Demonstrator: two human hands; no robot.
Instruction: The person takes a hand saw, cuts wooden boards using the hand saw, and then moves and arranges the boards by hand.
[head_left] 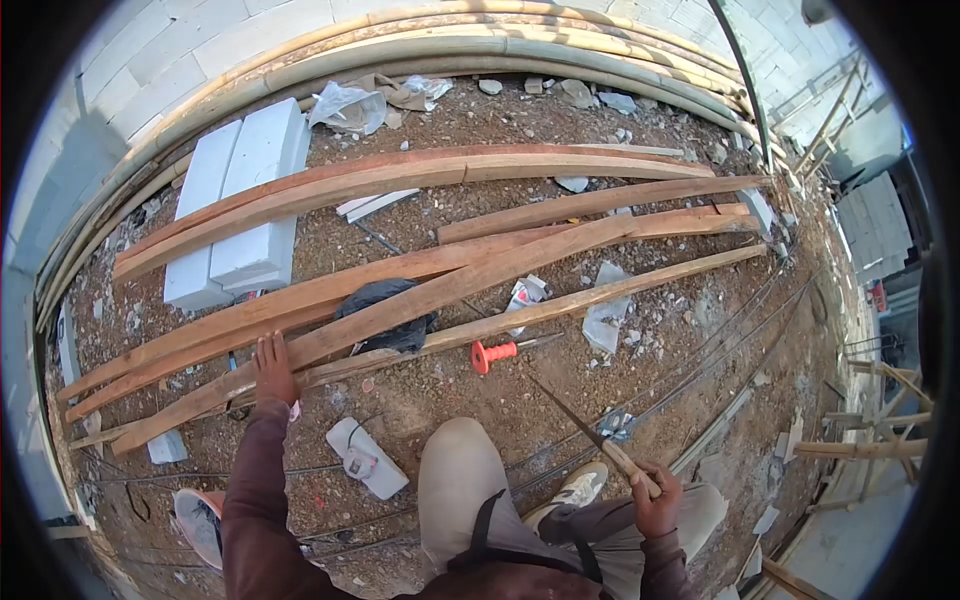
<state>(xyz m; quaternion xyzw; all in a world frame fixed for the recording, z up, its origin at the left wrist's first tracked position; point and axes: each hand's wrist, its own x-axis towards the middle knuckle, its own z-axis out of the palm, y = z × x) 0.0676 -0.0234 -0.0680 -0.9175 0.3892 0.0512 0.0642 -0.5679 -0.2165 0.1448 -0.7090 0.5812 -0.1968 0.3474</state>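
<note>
My left hand (273, 368) lies with its fingers stretched out on the near wooden beam (400, 308), toward its left part. In my right hand (656, 500), low at the right, is the wooden handle of a hand saw (568, 412); its thin blade points up and left, apart from the beams. Between the hands, just past the nearest plank (560, 306), a chisel with a red guarded grip (494, 354) rests on the dirt. A black plastic bag (385, 315) is partly under the near beam.
White blocks (262, 190) stand at the back left beneath a long reddish beam (330, 195). Bamboo poles (480, 46) line the wall. A white bottle-like container (367, 458) lies near my knee. Thin metal rods (690, 370) cross the ground at right.
</note>
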